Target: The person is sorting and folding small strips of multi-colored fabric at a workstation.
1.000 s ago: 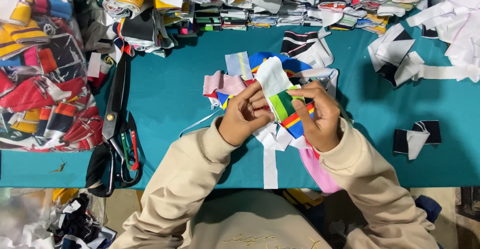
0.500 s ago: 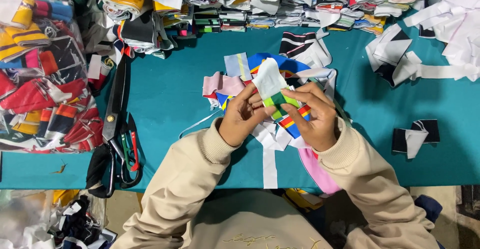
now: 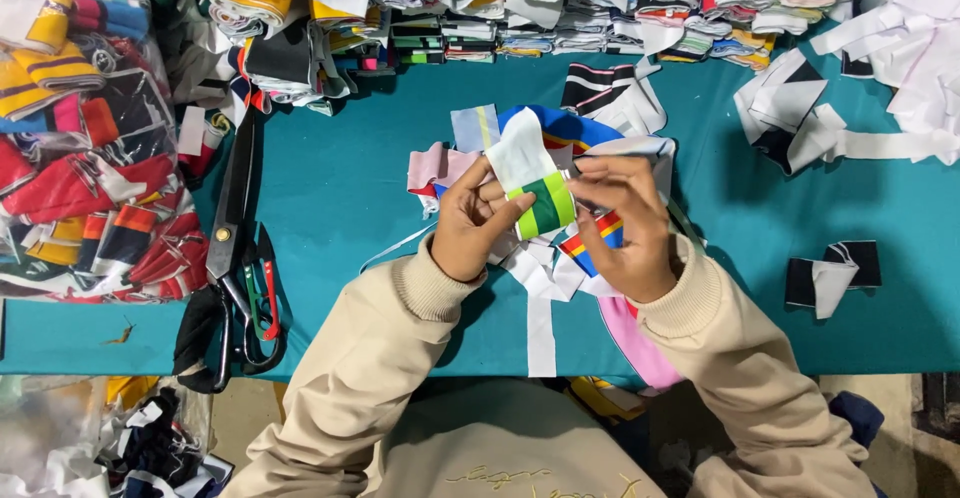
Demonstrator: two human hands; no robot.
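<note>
A teal table [image 3: 360, 208] fills the view, crowded at its edges with cloth. Nearest the person, two hands in beige sleeves meet over the middle of it: the left hand [image 3: 470, 223] and the right hand [image 3: 625, 226] both pinch one folded knit strip [image 3: 535, 183], white at the top with a green band and lime edges, held up between them just above a loose heap of scraps [image 3: 590, 143] in pink, blue, white and striped pieces. One long white strip [image 3: 540, 333] runs from under the heap toward the table's near edge, beside a pink piece [image 3: 635, 343]. To the left lie one pair of large black shears [image 3: 228, 258], with smaller red-and-green handled snips [image 3: 268, 303] just beside them. At the far left a clear plastic bag [image 3: 80, 138] holds many striped collars in red, yellow, orange and black. On the right sit one small black-and-white piece [image 3: 832, 276] and, farther off, a tangle of white strips [image 3: 880, 88]. Along the far edge runs a row of folded knit stacks [image 3: 560, 3], too many to count.
</note>
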